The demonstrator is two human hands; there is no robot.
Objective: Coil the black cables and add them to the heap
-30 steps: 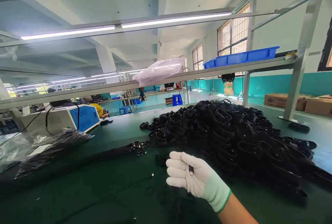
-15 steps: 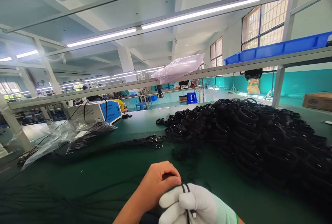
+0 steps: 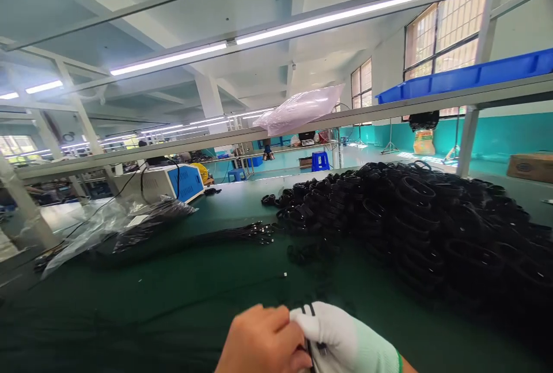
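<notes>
A black cable (image 3: 308, 350), folded into strands, is in my right hand (image 3: 341, 335), which wears a white glove with a pale green cuff. The gloved fingers are closed round the strands, and two dark bands cross over them. My bare left hand (image 3: 263, 338) is slightly blurred, its fingers curled against the cable beside the gloved thumb. Its fingertips are partly hidden. Just beyond my hands, a single cable end (image 3: 285, 274) with a pale connector tip lies on the dark green table (image 3: 185, 281).
A large heap of coiled black cables (image 3: 401, 223) covers the right side. A bundle of straight cables (image 3: 242, 233) lies mid-table, with a clear plastic bag (image 3: 99, 229) at left. Behind stands a blue-and-white machine (image 3: 173, 183). A shelf overhead carries a blue tray (image 3: 470, 80).
My left hand has moved down and right over the front of the gloved fingers, turning its back towards me. A cable end on the table has come into view. The gloved hand has barely shifted.
</notes>
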